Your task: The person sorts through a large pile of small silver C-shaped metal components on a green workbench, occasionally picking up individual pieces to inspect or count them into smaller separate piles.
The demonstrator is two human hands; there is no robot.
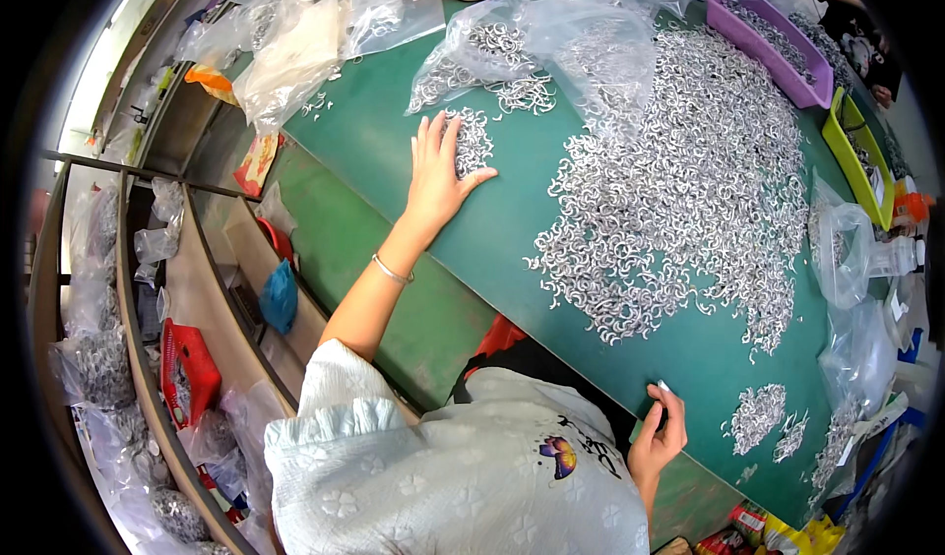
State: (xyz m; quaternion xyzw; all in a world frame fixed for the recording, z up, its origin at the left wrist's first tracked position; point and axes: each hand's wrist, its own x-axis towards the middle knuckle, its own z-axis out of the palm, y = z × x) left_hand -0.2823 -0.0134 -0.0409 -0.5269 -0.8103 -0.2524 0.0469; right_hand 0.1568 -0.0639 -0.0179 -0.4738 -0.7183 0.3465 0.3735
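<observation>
My left hand [438, 176], with a bracelet at its wrist, lies with fingers spread against a small pile of silvery curved metal pieces [474, 144] on the green table [472, 235]. The fingers partly cover that pile's left side. Close to the table's front edge, my right hand [661, 435] is curled with its fingers closed; a small whitish spot shows at a fingertip, and what it holds, if anything, is hidden. A large heap of the same curved pieces [679, 191] spreads over the table between and beyond my hands. A smaller pile [756, 417] sits right of my right hand.
Clear plastic bags [468, 58] with pieces lie along the far side. A purple basket [773, 48] and a yellow-green basket [856, 156] stand at the right. Shelves [197, 289] with bags and a red basket [187, 373] run along the left. Another person's hand [881, 94] shows far right.
</observation>
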